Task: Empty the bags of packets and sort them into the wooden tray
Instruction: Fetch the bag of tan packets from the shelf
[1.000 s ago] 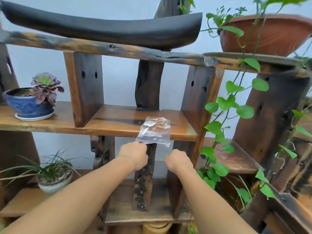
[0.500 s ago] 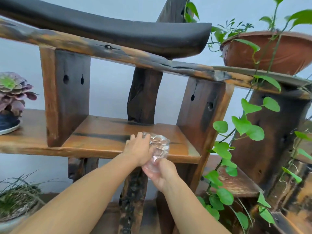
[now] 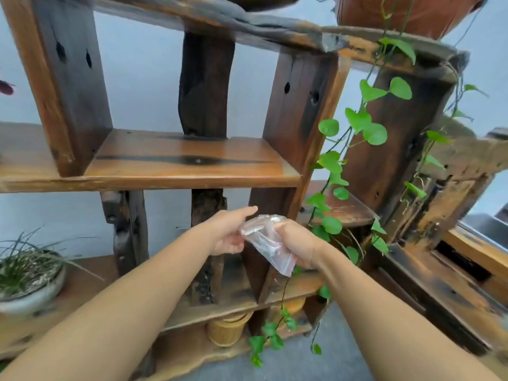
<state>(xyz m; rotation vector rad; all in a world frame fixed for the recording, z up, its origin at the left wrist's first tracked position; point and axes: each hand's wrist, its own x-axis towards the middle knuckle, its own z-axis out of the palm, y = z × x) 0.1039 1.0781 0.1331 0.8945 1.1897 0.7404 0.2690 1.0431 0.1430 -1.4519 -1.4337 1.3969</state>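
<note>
A clear plastic zip bag (image 3: 268,244) with packets inside hangs in the air in front of the wooden shelf unit, below its middle shelf (image 3: 176,166). My right hand (image 3: 298,243) grips the bag from the right side. My left hand (image 3: 229,233) pinches the bag's upper left edge, with the index finger stretched out. The bag's red-lined seal points down and to the right. No wooden tray is in view.
A rustic wooden shelf unit fills the view. Trailing green vine leaves (image 3: 354,133) hang from a terracotta pot (image 3: 406,12) at the right. A grass plant in a grey bowl (image 3: 27,281) sits at lower left. Bamboo cups (image 3: 228,328) stand under the bottom shelf.
The bag has come off the middle shelf and down, held between both hands. My view has moved closer and dropped lower.
</note>
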